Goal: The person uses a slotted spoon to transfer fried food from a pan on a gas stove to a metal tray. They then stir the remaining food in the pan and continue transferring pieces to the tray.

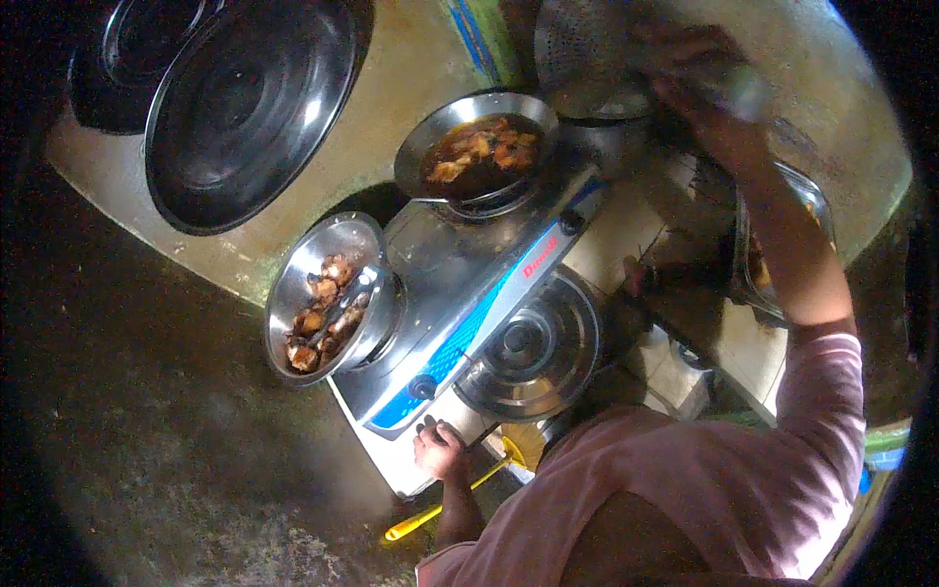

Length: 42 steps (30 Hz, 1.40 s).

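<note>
My left hand (440, 449) has its fingers curled at the tiled counter edge, just below a knob (423, 387) of the two-burner gas stove (469, 293). My right hand (697, 81) is stretched far forward beside a perforated metal vessel (587, 51); it is blurred and dim. A pale, shiny blur (744, 92) lies at that hand, too unclear to name. On the far burner stands a metal pan (469, 110) of browned food pieces in dark liquid. A steel bowl (282, 323) on the near burner contains browned pieces and a metal utensil (341, 304).
A round metal lid (524, 341) lies in front of the stove. A yellow-handled utensil (414, 522) lies by my left forearm. Large dark pans (242, 110) stand at the upper left. A clear dish (821, 198) with food sits beneath my right forearm.
</note>
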Available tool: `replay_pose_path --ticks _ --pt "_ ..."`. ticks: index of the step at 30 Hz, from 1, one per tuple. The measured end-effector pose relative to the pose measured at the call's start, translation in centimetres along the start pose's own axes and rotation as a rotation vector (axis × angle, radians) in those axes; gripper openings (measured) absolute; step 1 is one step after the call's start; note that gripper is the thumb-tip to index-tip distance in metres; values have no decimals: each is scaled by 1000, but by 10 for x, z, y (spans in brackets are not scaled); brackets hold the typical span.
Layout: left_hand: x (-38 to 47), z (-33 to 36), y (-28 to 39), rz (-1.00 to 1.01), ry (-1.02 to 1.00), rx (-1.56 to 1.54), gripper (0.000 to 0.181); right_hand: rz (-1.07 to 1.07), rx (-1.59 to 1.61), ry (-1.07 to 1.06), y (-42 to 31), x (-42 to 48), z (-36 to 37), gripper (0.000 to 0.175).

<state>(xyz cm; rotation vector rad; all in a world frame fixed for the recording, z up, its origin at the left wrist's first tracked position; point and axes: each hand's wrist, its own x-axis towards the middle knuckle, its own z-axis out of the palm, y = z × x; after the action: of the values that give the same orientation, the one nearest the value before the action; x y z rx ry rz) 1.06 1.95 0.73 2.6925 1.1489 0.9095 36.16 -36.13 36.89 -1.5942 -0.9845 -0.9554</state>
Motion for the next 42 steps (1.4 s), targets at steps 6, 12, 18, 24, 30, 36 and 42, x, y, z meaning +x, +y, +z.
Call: replay_pose_path --ticks 6,12,18,24,30,36,42 --pt "2 -3 3 -24 -43 -22 26 -238 59 -106 29 4 100 43" --pt "2 -7 2 -1 -21 -19 20 -332 -42 -264 35 -6 141 38" --pt "4 -7 7 -14 -22 0 23 -162 33 -173 79 -29 161 39" --pt "3 -7 6 10 29 -24 20 123 346 30 98 -46 171 37" --pt "7 -12 12 10 32 -29 19 480 535 236 97 -75 177 34" --pt "6 -15 12 -52 -36 -51 21 621 947 452 70 -81 200 35" --pt "6 -11 11 22 44 -41 21 519 823 516 90 -92 222 34"
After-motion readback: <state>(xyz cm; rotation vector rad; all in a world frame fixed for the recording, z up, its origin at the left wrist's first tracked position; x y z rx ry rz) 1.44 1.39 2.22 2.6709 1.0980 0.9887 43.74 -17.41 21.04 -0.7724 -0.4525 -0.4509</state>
